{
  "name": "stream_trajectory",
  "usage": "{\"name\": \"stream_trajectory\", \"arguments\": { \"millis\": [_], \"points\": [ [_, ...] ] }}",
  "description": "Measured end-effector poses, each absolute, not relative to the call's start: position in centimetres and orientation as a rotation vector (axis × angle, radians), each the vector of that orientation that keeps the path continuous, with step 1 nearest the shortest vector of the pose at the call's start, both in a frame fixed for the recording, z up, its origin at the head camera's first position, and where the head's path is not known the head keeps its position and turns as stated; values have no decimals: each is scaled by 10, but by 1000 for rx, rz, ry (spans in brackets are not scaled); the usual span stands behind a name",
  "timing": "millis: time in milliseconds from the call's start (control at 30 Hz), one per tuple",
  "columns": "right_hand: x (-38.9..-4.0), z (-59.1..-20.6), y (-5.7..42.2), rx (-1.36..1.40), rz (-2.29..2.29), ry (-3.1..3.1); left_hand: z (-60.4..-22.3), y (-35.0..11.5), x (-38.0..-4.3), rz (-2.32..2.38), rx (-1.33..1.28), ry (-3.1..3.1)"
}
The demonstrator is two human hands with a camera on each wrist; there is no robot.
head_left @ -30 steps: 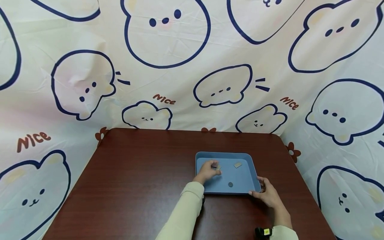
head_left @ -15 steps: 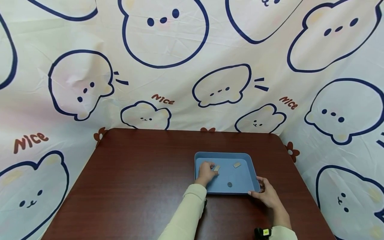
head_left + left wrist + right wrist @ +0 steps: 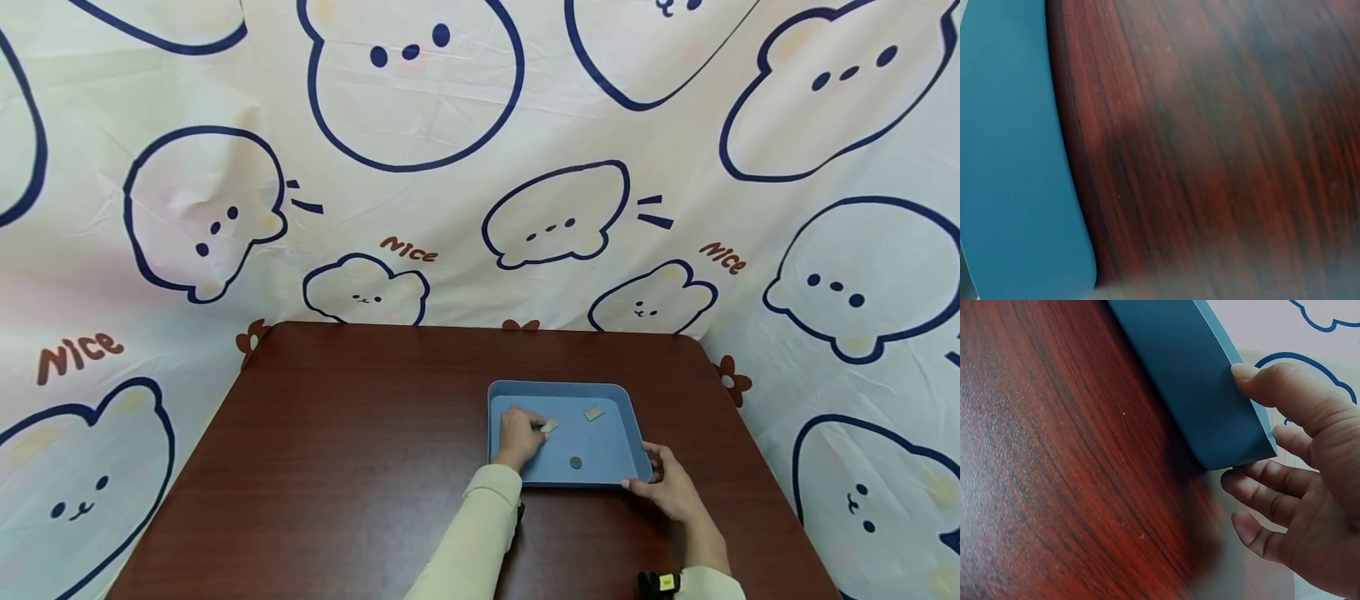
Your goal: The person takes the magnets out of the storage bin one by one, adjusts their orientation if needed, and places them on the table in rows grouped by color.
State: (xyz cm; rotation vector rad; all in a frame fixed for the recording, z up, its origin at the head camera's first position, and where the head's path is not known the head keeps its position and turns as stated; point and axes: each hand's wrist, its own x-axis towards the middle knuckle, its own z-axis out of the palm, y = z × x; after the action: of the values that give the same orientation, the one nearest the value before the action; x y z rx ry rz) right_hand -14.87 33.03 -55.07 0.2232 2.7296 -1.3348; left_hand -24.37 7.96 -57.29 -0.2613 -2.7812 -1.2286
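A shallow blue tray (image 3: 600,442) sits on the table. Inside it my left hand (image 3: 519,437) pinches one end of a small beige rectangular piece (image 3: 550,425) between thumb and fingers, close over the tray floor. A second beige rectangular piece (image 3: 594,412) lies near the far right, and a small dark round disc (image 3: 575,462) near the front wall. My right hand (image 3: 1310,444) grips the tray's near right corner, thumb on the rim and fingers against the outer side. The left wrist view has only the tray's outer wall (image 3: 1016,150) and tabletop, with no fingers.
The dark red-brown wooden table (image 3: 337,458) extends left of the tray and in front of it. Behind and beside the table hangs a pale cloth (image 3: 450,200) printed with cartoon bears.
My left hand has closed in on the near beige piece, which has turned and shifted slightly right. The right hand stays at the tray corner; disc and far piece are unmoved.
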Motion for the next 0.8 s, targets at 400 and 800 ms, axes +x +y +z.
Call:
{"name": "stream_trajectory", "arguments": {
  "millis": [400,800],
  "points": [
    [-148,-550,333,197,-1314,2751,-576,75,-238,-1400,-272,-2727],
    [-149,-551,330,201,-1302,2762,-579,79,-240,-1329,-275,-2692]
  ]
}}
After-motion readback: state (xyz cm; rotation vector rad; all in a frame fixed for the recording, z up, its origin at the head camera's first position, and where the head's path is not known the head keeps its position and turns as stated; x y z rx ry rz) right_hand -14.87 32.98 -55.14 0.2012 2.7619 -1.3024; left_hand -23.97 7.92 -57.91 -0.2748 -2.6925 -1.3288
